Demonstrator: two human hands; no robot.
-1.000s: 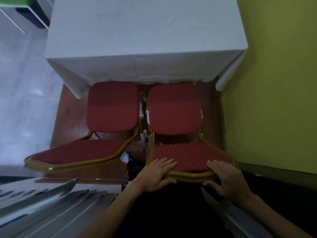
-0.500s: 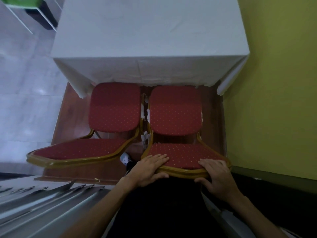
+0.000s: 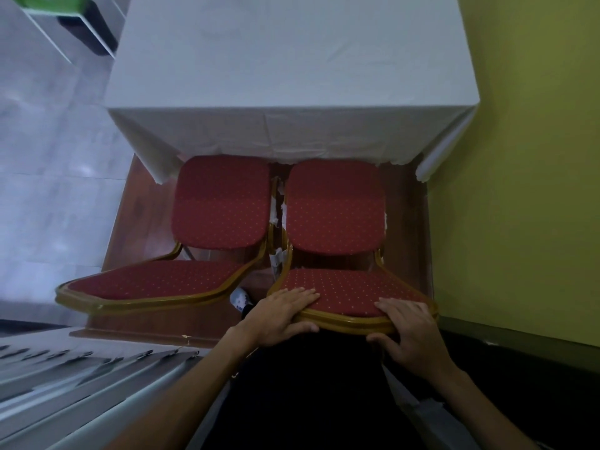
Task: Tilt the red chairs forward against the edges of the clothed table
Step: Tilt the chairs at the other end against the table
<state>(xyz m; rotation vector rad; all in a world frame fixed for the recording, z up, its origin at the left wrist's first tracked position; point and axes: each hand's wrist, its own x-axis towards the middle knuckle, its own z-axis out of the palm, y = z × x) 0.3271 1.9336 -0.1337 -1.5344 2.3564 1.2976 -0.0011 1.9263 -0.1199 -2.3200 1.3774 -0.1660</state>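
Two red chairs with gold frames stand side by side at the near edge of the table draped in white cloth. The left chair has its seat front just under the cloth edge, its backrest toward me. I hold the right chair by the top rail of its backrest. My left hand grips the rail's left end, fingers over the red padding, thumb under the gold frame. My right hand grips the right end the same way.
A yellow-green wall runs close along the right of the chairs and table. The chairs stand on a brown wooden platform above a pale tiled floor. Grey metal slats lie at lower left. A white-framed stand sits at the far left.
The right chair's backrest has moved forward toward the table with both hands still on its rail. The left chair has not moved.
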